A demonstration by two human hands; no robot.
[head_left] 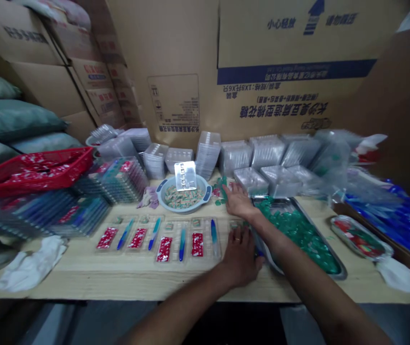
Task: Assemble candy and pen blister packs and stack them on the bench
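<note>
Curving low over the front of the pale wooden table [82, 282], the person's left hand [240, 258], a ring [237, 238] on one finger, sits at the right end of a row of clear blister trays [161, 237]. Its fingertips are turned down beside the corner of a steel tray [320, 239], partly hidden, so whether they grip anything cannot be told. The blister trays hold red printed packets [197, 244] and slim blue sticks [182, 245], laid side by side. The right hand [239, 201] lies palm down and open, fingers spread and holding nothing visible, just beside a small scatter of green pieces [219, 190] on the table. Many more green pieces [298, 235] fill the steel tray below that wrist. Left of the scatter, a round blue-grey bowl [161, 199] holds small mixed pieces, with a clear blister card [185, 176] propped upright in it. Stacks of clear plastic trays [267, 151] line the back of the table. Further left are a red plastic basket [34, 170] and piled blue-filled trays [93, 182]; to the right, a small steel dish [359, 237] holds red and green items. Printed cardboard boxes [291, 62] rise behind everything, with grey-green sacks [10, 117] at the far left.
</note>
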